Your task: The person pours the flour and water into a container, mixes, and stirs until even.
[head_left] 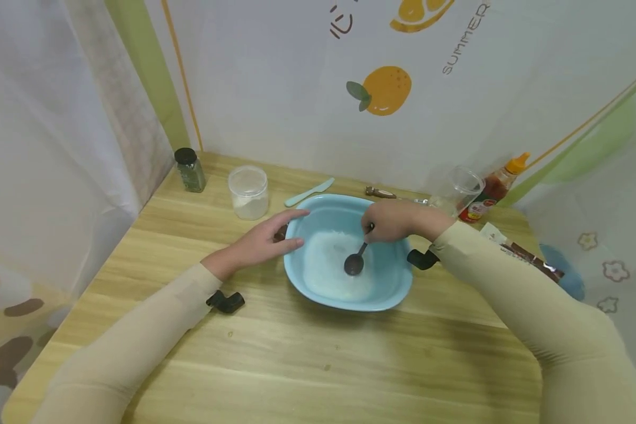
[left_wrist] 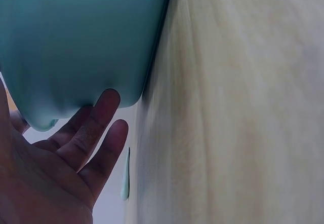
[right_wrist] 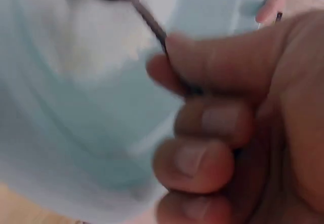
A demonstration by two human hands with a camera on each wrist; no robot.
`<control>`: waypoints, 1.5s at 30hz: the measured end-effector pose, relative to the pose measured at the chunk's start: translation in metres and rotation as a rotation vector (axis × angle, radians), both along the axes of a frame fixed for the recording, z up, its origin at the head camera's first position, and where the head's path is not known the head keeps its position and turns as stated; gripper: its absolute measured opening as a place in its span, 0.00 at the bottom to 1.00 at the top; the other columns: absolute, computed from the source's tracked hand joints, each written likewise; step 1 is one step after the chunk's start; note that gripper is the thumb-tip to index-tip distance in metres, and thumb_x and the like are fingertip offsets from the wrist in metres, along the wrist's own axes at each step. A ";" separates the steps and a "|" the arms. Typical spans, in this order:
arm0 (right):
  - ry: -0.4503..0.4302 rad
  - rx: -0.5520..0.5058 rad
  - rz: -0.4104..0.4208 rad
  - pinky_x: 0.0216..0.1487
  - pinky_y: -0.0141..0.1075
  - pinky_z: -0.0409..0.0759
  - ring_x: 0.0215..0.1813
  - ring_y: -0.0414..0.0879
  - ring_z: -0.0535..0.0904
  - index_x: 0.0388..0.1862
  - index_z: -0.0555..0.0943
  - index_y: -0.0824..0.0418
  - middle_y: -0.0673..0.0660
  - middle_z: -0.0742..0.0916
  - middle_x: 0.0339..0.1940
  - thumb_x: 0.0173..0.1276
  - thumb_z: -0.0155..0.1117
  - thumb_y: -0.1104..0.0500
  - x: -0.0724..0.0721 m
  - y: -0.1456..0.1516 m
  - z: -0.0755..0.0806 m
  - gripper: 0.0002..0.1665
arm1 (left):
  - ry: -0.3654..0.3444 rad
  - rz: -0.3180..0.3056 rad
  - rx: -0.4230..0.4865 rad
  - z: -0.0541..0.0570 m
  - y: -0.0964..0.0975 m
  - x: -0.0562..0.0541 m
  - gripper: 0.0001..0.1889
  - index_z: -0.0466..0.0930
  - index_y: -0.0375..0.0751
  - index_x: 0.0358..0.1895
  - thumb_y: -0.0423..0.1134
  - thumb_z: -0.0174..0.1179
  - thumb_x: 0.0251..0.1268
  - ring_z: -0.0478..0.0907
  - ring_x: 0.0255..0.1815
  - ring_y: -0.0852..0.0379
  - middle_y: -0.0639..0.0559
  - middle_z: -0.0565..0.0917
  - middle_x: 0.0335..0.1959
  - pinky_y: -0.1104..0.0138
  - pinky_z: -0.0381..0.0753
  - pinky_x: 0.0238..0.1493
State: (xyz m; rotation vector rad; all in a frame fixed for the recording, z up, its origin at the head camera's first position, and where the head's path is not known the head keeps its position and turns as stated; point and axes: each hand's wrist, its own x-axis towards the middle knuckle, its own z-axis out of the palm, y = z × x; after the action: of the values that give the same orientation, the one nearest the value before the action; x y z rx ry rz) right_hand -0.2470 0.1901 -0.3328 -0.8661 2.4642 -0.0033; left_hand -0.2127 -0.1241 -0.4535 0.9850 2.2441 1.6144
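A light-blue basin stands on the wooden table, with white powder over its bottom. Inside it, my right hand grips the handle of a dark spoon between thumb and curled fingers. The spoon's bowl is down at the powder in the head view. At the basin's left rim is my left hand, thumb and forefinger tips over the edge. In the left wrist view the other fingers are spread and fairly straight at the basin's outer wall.
Behind the basin lie a pale blue knife and a brown-handled utensil. A clear jar of white powder and a black-lidded seasoning jar stand left. Rightward are a clear cup, a sauce bottle and a brown packet.
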 end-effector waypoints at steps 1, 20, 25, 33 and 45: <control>0.033 -0.001 -0.020 0.40 0.42 0.80 0.36 0.45 0.79 0.41 0.91 0.56 0.49 0.88 0.35 0.82 0.66 0.56 0.000 0.000 -0.001 0.10 | -0.006 -0.005 0.004 -0.001 0.000 0.000 0.34 0.64 0.35 0.86 0.35 0.64 0.83 0.89 0.58 0.39 0.29 0.82 0.67 0.57 0.94 0.51; 0.213 0.001 -0.064 0.30 0.38 0.62 0.27 0.44 0.61 0.22 0.69 0.52 0.48 0.67 0.22 0.80 0.58 0.62 -0.006 0.003 0.004 0.22 | -0.006 0.003 0.003 0.000 0.000 0.003 0.34 0.62 0.36 0.87 0.37 0.62 0.85 0.91 0.53 0.43 0.30 0.87 0.60 0.60 0.93 0.50; 0.153 -0.072 0.006 0.38 0.41 0.74 0.32 0.44 0.73 0.36 0.86 0.55 0.46 0.82 0.30 0.85 0.63 0.56 -0.003 -0.006 -0.001 0.13 | -0.017 0.003 0.013 -0.001 -0.001 0.005 0.35 0.61 0.36 0.87 0.36 0.62 0.85 0.90 0.56 0.39 0.28 0.85 0.63 0.60 0.94 0.50; -0.053 -0.007 0.048 0.39 0.40 0.76 0.33 0.43 0.74 0.33 0.88 0.55 0.47 0.83 0.29 0.81 0.67 0.57 -0.002 0.010 0.000 0.13 | -0.006 -0.007 0.013 0.002 0.003 0.004 0.34 0.61 0.35 0.87 0.35 0.62 0.84 0.90 0.56 0.38 0.28 0.86 0.61 0.59 0.94 0.50; 0.308 -0.044 -0.112 0.29 0.39 0.65 0.27 0.45 0.66 0.25 0.71 0.52 0.49 0.70 0.22 0.82 0.62 0.57 -0.001 -0.016 -0.006 0.21 | 0.006 -0.003 0.011 0.002 0.005 0.005 0.34 0.62 0.35 0.87 0.34 0.62 0.84 0.89 0.59 0.38 0.27 0.82 0.67 0.60 0.94 0.49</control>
State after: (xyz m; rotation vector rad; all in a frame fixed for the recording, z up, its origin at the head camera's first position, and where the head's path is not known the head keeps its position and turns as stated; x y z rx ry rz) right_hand -0.2478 0.1744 -0.3383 -0.7946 2.8076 0.0389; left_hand -0.2081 -0.1188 -0.4514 0.9965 2.2391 1.6270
